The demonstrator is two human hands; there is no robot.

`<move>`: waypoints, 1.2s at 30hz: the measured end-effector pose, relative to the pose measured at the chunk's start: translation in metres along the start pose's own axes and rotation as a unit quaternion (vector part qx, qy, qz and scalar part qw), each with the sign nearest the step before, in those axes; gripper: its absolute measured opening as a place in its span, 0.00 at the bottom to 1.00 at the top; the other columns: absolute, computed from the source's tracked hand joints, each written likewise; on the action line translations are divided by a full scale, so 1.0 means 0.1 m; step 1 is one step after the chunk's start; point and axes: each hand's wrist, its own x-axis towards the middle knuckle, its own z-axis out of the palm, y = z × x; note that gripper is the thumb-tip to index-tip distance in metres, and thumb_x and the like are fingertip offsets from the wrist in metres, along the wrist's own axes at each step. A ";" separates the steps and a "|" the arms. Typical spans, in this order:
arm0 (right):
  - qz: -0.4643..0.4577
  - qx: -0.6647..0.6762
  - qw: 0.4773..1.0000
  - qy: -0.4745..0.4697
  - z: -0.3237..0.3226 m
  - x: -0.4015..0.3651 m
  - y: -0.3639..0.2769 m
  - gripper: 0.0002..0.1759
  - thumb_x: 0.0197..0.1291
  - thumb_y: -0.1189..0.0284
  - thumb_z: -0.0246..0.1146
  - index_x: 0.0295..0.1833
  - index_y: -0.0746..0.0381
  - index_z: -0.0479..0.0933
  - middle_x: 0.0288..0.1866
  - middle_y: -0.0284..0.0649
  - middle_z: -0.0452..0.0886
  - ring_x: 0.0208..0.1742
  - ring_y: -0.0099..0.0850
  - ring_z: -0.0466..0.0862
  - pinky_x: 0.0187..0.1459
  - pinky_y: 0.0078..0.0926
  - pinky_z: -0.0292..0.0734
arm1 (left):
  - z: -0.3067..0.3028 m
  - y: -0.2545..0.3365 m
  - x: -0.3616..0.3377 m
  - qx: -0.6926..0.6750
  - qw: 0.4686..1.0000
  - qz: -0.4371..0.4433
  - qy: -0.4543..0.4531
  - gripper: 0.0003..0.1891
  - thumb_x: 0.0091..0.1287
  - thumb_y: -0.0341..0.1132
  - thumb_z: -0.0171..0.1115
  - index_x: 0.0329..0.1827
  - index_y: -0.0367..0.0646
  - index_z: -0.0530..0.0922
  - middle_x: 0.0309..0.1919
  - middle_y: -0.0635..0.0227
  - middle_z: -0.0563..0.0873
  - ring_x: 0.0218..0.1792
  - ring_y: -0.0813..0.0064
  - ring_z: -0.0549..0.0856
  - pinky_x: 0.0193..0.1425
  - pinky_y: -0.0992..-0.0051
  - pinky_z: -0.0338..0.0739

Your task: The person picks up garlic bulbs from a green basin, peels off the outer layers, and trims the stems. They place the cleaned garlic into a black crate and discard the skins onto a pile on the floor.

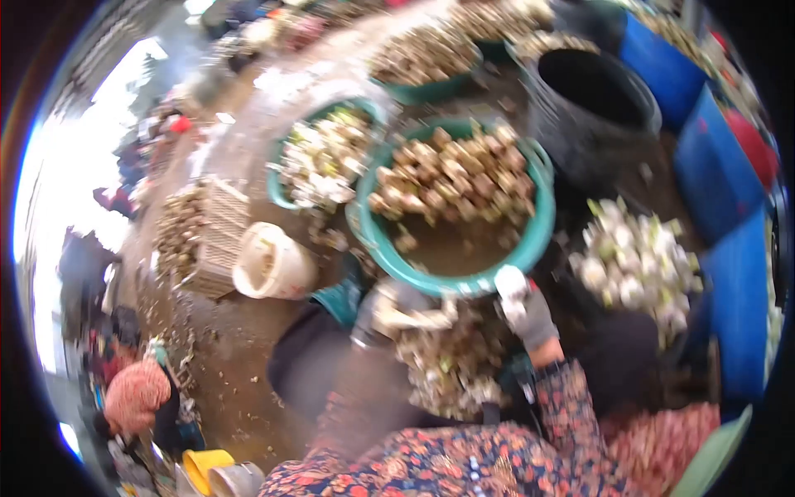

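Near the front rim of a green tub, my left hand is in a glove with pale fingers. Its fingers are curved and apart, and nothing shows between them. My right hand, in a grey glove, is closed on a white bulb at the tub's front right. Brown bulbs lie heaped in the tub's far part. Below and between my hands is a pile of pale bulbs and trimmings. The picture is blurred by motion.
White bulbs fill a smaller green tub and form a pile at right. A white bucket and tipped basket stand left. Beyond are a dark barrel and blue containers. A person bends at lower left.
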 end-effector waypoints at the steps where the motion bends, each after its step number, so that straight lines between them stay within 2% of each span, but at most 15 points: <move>1: -0.152 -0.298 0.942 0.019 0.18 -0.16 0.03 0.18 0.53 0.81 0.55 0.52 0.66 0.71 0.40 0.30 0.75 0.39 0.17 0.73 0.41 0.15 0.71 | -0.25 -0.08 0.02 0.079 0.960 0.195 -0.183 0.10 0.62 0.31 0.56 0.40 0.31 0.76 0.33 0.55 0.82 0.32 0.62 0.81 0.38 0.56 0.79; 2: -0.103 -0.202 0.974 0.012 -0.02 -0.10 0.04 0.20 0.50 0.80 0.57 0.53 0.66 0.70 0.38 0.26 0.72 0.36 0.15 0.70 0.37 0.14 0.69 | -0.39 -0.24 0.08 -0.112 0.957 0.157 -0.215 0.09 0.63 0.32 0.57 0.38 0.32 0.77 0.32 0.57 0.82 0.33 0.64 0.81 0.41 0.61 0.79; 3: -0.048 -0.173 0.983 0.025 0.23 -0.12 -0.04 0.19 0.49 0.81 0.56 0.50 0.64 0.71 0.37 0.25 0.70 0.34 0.14 0.67 0.35 0.13 0.68 | -0.35 -0.06 -0.01 0.128 0.989 -0.043 -0.054 0.14 0.61 0.37 0.59 0.39 0.32 0.77 0.33 0.58 0.83 0.36 0.64 0.82 0.42 0.68 0.78; 4: -0.142 -0.350 0.926 0.000 0.40 -0.21 -0.05 0.10 0.56 0.76 0.57 0.45 0.61 0.72 0.33 0.27 0.71 0.29 0.15 0.70 0.28 0.13 0.67 | -0.38 -0.14 0.13 0.362 0.924 -0.105 -0.067 0.22 0.59 0.45 0.62 0.46 0.34 0.77 0.37 0.56 0.84 0.41 0.63 0.83 0.46 0.71 0.76; 7: -0.003 -0.067 0.984 0.164 0.41 -0.06 -0.08 0.14 0.67 0.59 0.50 0.39 0.57 0.71 0.20 0.31 0.72 0.15 0.21 0.71 0.15 0.15 0.64 | -0.50 -0.41 0.42 0.800 0.585 -0.129 0.028 0.31 0.55 0.59 0.62 0.52 0.44 0.77 0.45 0.55 0.83 0.49 0.59 0.81 0.53 0.66 0.73; 8: -0.006 -0.066 0.985 0.162 0.39 -0.04 -0.08 0.14 0.67 0.59 0.50 0.39 0.57 0.71 0.20 0.31 0.72 0.15 0.21 0.71 0.15 0.15 0.64 | -0.54 -0.44 0.52 0.762 0.633 -0.111 0.073 0.32 0.54 0.57 0.64 0.54 0.41 0.76 0.44 0.56 0.83 0.49 0.59 0.81 0.53 0.66 0.73; 10: -0.024 -0.148 0.977 0.152 0.35 -0.05 -0.11 0.14 0.67 0.58 0.51 0.40 0.57 0.72 0.20 0.31 0.72 0.16 0.20 0.72 0.17 0.16 0.66 | -0.70 -0.55 0.80 0.433 0.888 -0.119 0.102 0.31 0.53 0.53 0.67 0.54 0.38 0.75 0.44 0.56 0.83 0.48 0.59 0.81 0.55 0.66 0.72; 12: -0.089 -0.125 0.974 0.165 0.70 -0.16 -0.29 0.18 0.68 0.60 0.48 0.46 0.64 0.71 0.23 0.33 0.72 0.19 0.23 0.71 0.19 0.19 0.66 | -0.90 -0.57 1.14 0.575 0.802 -0.068 0.147 0.32 0.51 0.50 0.69 0.54 0.36 0.75 0.45 0.53 0.83 0.49 0.59 0.81 0.56 0.68 0.72; 16: -0.094 0.202 0.956 -0.192 0.87 -0.33 -0.88 0.31 0.66 0.51 0.47 0.61 0.68 0.65 0.25 0.28 0.65 0.25 0.21 0.65 0.30 0.26 0.66 | -1.29 -0.41 1.70 0.626 0.705 -0.009 0.333 0.36 0.50 0.50 0.70 0.58 0.37 0.70 0.53 0.48 0.76 0.56 0.56 0.76 0.60 0.68 0.69; 22: -0.028 -0.018 0.996 0.084 0.64 -0.06 -0.59 0.36 0.63 0.42 0.46 0.50 0.67 0.73 0.25 0.37 0.79 0.26 0.33 0.80 0.27 0.34 0.79 | -1.85 -0.38 2.19 0.683 0.562 -0.220 0.410 0.42 0.46 0.55 0.70 0.58 0.34 0.68 0.58 0.48 0.73 0.58 0.56 0.74 0.62 0.67 0.69; 28: -0.007 -0.217 0.963 0.161 0.52 0.10 -0.23 0.35 0.61 0.42 0.49 0.47 0.67 0.74 0.23 0.36 0.77 0.23 0.26 0.78 0.27 0.21 0.75 | -1.87 -0.62 2.22 0.689 0.652 -0.266 0.173 0.36 0.45 0.56 0.70 0.51 0.37 0.77 0.46 0.52 0.82 0.47 0.59 0.82 0.54 0.68 0.75; 30: -0.025 -0.242 0.940 0.238 0.27 0.24 -0.06 0.34 0.60 0.41 0.51 0.41 0.66 0.77 0.25 0.33 0.78 0.22 0.22 0.75 0.25 0.18 0.70 | -1.85 -0.86 2.10 0.600 0.785 -0.123 0.092 0.37 0.43 0.53 0.72 0.53 0.37 0.75 0.46 0.54 0.82 0.48 0.62 0.82 0.52 0.70 0.75; 32: -0.057 -0.604 0.748 0.268 0.16 0.22 0.04 0.29 0.55 0.42 0.58 0.36 0.60 0.81 0.25 0.44 0.79 0.23 0.33 0.77 0.28 0.31 0.72 | -1.16 -0.75 1.77 0.557 0.827 -0.051 0.055 0.36 0.42 0.49 0.74 0.53 0.36 0.75 0.44 0.56 0.83 0.47 0.66 0.82 0.51 0.72 0.75; 34: -0.026 -0.673 0.690 0.267 0.35 0.15 0.03 0.27 0.54 0.42 0.59 0.35 0.58 0.81 0.27 0.50 0.78 0.28 0.44 0.79 0.32 0.37 0.72 | -0.66 -0.70 1.52 0.544 0.839 0.010 -0.002 0.34 0.43 0.44 0.73 0.53 0.35 0.74 0.44 0.57 0.82 0.47 0.66 0.81 0.53 0.71 0.74; 36: -0.160 -0.675 0.674 0.255 0.33 0.10 0.16 0.28 0.54 0.42 0.58 0.33 0.59 0.80 0.30 0.51 0.79 0.32 0.48 0.78 0.34 0.37 0.72 | -0.32 -0.67 1.32 0.609 0.785 0.103 -0.039 0.34 0.42 0.43 0.72 0.53 0.35 0.74 0.46 0.54 0.81 0.50 0.63 0.79 0.56 0.70 0.71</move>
